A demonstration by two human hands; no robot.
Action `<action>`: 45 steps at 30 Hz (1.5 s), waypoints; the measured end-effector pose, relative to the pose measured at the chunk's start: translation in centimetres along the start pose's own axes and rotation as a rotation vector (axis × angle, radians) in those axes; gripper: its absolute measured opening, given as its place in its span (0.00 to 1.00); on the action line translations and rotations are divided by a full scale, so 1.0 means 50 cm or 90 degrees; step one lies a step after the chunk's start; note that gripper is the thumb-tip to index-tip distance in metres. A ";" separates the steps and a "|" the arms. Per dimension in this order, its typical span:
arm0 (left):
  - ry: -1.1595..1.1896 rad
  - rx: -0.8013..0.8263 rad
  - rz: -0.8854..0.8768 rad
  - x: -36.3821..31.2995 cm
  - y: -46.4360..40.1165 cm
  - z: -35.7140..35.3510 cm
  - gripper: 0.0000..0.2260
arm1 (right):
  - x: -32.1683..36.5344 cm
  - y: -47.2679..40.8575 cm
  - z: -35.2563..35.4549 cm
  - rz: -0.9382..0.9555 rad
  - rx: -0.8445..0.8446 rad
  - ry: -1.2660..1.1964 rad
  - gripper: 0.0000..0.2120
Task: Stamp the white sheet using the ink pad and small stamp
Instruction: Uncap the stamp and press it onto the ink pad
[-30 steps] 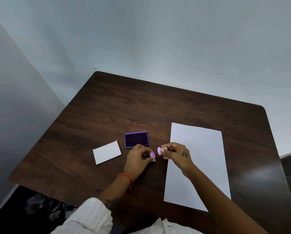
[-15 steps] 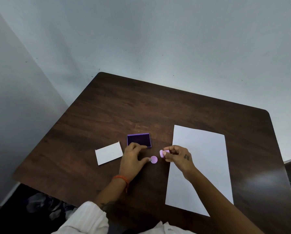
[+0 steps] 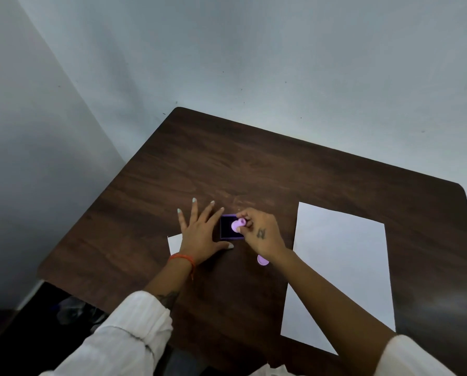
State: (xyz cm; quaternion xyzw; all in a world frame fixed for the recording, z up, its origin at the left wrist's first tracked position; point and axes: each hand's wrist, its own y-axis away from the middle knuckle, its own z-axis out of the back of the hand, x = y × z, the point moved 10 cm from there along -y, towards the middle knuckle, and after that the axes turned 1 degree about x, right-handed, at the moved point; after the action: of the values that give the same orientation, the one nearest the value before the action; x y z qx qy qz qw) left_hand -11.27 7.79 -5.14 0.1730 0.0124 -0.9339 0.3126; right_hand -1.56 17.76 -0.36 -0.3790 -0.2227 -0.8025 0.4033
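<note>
A small purple ink pad (image 3: 226, 229) lies open near the middle of the dark wooden table (image 3: 267, 172). My right hand (image 3: 259, 232) pinches a small pink stamp (image 3: 237, 225) and holds it over the pad's dark ink. My left hand (image 3: 202, 234) rests flat on the table just left of the pad, fingers spread, thumb along the pad's near edge. The pink stamp cap (image 3: 262, 259) lies on the table, partly hidden under my right wrist. The white sheet (image 3: 341, 272) lies to the right, blank.
A small white card (image 3: 175, 244) lies left of the pad, partly covered by my left hand. The table stands in a corner between two pale walls. Its left and near edges drop to a dark floor.
My left hand let go of the pink cap and moved up to lie flat beside the ink pad. My right hand carried the stamp left onto the pad.
</note>
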 end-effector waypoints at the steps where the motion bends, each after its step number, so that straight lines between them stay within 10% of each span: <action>1: -0.001 -0.001 -0.006 0.000 -0.002 -0.001 0.40 | 0.017 -0.006 -0.015 0.036 0.026 0.031 0.07; 24: 0.050 -0.028 0.010 0.030 -0.011 -0.017 0.32 | 0.038 0.002 -0.130 0.166 0.168 0.362 0.23; 36: 0.044 -0.016 0.024 0.030 -0.013 -0.016 0.34 | 0.056 -0.035 -0.077 0.106 0.139 0.246 0.07; 45: 0.053 -0.026 0.015 0.027 -0.010 -0.013 0.33 | 0.040 -0.032 -0.127 0.128 0.177 0.401 0.31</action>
State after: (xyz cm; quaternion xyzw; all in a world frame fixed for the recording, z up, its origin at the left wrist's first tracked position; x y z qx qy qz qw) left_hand -12.38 7.51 -6.25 0.2053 0.0426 -0.9218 0.3261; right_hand -6.34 13.51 -2.77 -0.0744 -0.1559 -0.7984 0.5768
